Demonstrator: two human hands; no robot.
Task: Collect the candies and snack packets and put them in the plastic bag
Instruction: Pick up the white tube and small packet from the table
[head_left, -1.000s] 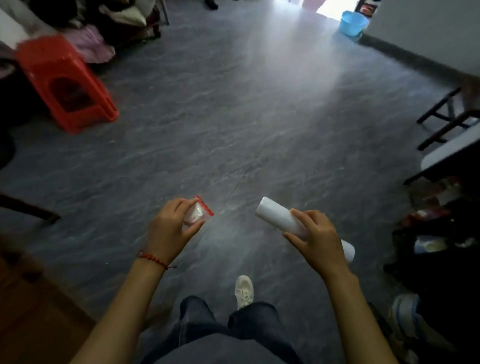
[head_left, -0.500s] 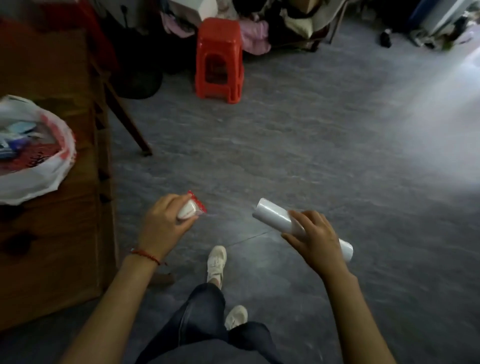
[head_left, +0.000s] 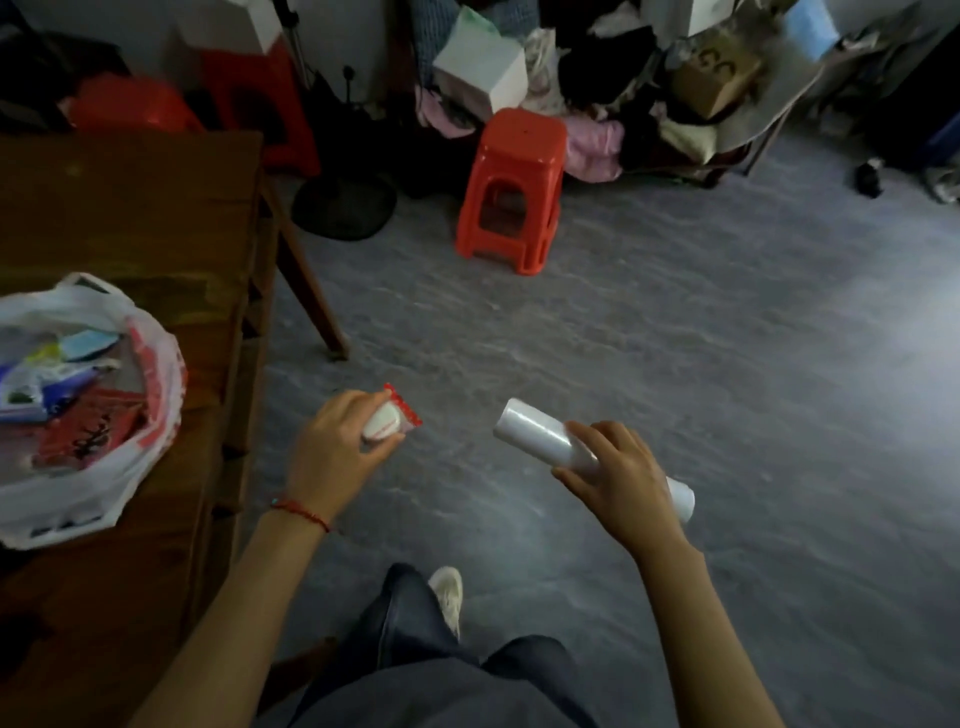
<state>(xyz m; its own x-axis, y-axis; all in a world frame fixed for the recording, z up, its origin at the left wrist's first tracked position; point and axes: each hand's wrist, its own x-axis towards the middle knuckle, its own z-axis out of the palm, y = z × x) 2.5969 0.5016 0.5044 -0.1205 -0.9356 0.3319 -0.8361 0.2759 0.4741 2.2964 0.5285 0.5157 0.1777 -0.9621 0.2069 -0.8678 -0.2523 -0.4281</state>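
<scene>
My left hand (head_left: 332, 452) pinches a small candy (head_left: 390, 420) in a clear wrapper with red edges, held over the grey floor just right of the wooden table (head_left: 135, 249). My right hand (head_left: 618, 478) grips a white roll wrapped in clear plastic (head_left: 540, 436), which sticks out past both sides of my fingers. An open white plastic bag (head_left: 104, 467) lies on the table at the left edge, with several colourful snack packets (head_left: 67, 395) inside it. Both hands are to the right of the bag and apart from it.
A red plastic stool (head_left: 511, 192) stands on the floor ahead. Behind it lies a heap of clothes, boxes and bags (head_left: 597, 93). A second red stool (head_left: 254, 98) and a dark fan base (head_left: 343, 205) sit beyond the table. My legs and a white shoe (head_left: 448, 597) are below.
My view has swung left: the table and plastic bag have come into sight and the red stool has shifted right. Both hands keep the same hold on the candy and the roll.
</scene>
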